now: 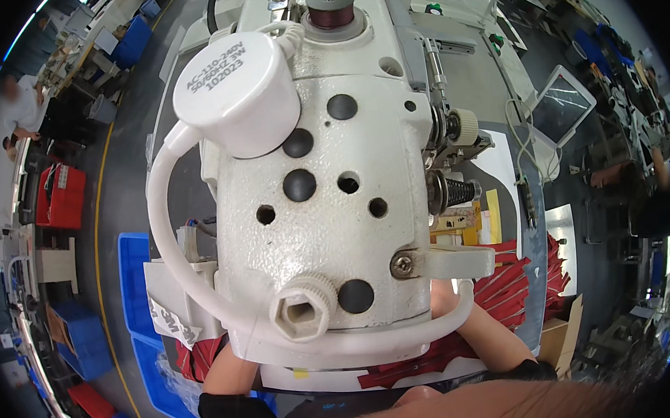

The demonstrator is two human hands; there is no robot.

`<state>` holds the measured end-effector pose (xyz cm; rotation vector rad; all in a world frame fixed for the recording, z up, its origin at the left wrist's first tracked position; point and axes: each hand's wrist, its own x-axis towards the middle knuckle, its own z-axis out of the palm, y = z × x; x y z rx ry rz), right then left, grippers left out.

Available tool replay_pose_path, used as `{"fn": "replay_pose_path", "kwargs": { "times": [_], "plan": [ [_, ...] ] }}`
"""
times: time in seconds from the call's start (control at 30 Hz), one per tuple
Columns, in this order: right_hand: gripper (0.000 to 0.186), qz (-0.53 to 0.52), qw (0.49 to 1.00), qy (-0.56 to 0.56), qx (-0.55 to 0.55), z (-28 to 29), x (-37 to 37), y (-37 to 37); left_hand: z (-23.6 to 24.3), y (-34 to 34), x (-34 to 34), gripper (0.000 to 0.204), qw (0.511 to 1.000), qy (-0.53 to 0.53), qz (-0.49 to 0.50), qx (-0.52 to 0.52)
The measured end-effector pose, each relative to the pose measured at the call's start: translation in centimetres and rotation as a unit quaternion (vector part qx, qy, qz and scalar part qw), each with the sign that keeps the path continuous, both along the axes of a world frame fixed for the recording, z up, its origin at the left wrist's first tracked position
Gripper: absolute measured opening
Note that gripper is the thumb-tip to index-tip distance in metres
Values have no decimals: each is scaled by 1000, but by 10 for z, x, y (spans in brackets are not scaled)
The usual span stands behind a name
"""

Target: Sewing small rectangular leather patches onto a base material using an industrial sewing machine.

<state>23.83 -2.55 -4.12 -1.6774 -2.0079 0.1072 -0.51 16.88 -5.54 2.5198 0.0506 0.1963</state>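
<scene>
The white head of an industrial sewing machine fills the middle and hides most of my hands. My left forearm goes in behind its lower left side; the left hand itself is hidden. Only a small part of my right hand shows below the machine's right side, its fingers covered. Dark red fabric lies under the machine between my forearms. A heap of red strips with grey lines spreads beside my right arm. More red fabric sits next to my left arm.
A dark red thread spool tops the machine, near a round white lamp adapter with a thick curved cable. Blue bins stand at the left. A cardboard box is at the lower right. Another person is at the far left.
</scene>
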Motion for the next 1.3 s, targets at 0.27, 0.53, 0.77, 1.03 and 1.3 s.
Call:
{"fn": "replay_pose_path", "kwargs": {
  "times": [0.27,0.53,0.77,1.03,1.3],
  "plan": [
    [34,-11,999,40,23,5,-10,-1,6,22,72,36,999,-7,23,-30],
    [24,3,997,-62,36,12,-8,2,10,-4,44,37,998,-23,38,-47],
    [14,18,999,-10,28,11,-7,6,14,0,43,38,997,-26,33,-62],
    [17,11,1000,-13,4,24,-11,10,9,1,43,38,991,-8,23,-129],
    [26,22,999,-37,27,20,-11,12,20,6,48,37,947,198,68,-243]
  ]
}}
